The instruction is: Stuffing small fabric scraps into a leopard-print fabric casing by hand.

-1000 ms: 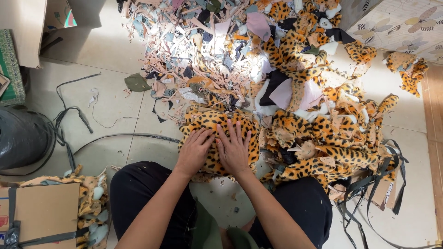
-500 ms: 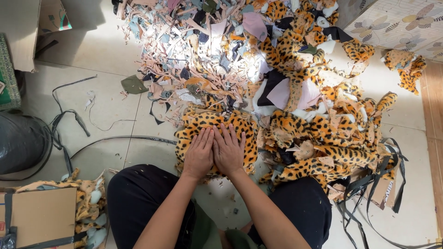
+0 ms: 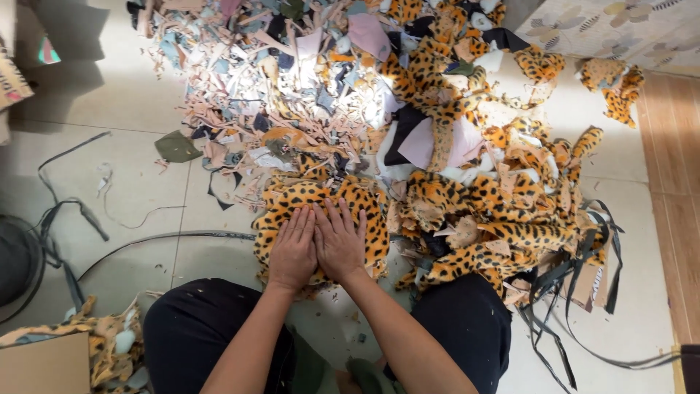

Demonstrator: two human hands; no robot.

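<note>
Pale tiled floor (image 3: 109, 175) | flat leopard-print plush fabric piece (image 3: 292, 201) lies straight ahead of knees, long axis left-right | left hand (image 3: 293, 248), right hand (image 3: 339, 241) side by side, palms pressed flat on it, gripping nothing | scrap heap (image 3: 306, 80) beyond

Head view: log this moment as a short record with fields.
Left hand: flat, palm down on the leopard fabric
Right hand: flat on the same fabric, beside and touching the left hand
Fabric: lies on the floor in front of the knees
Behind it: scrap pile of pale, pink and dark offcuts
To the right: more leopard pieces, black straps
Far left: cardboard box
</note>
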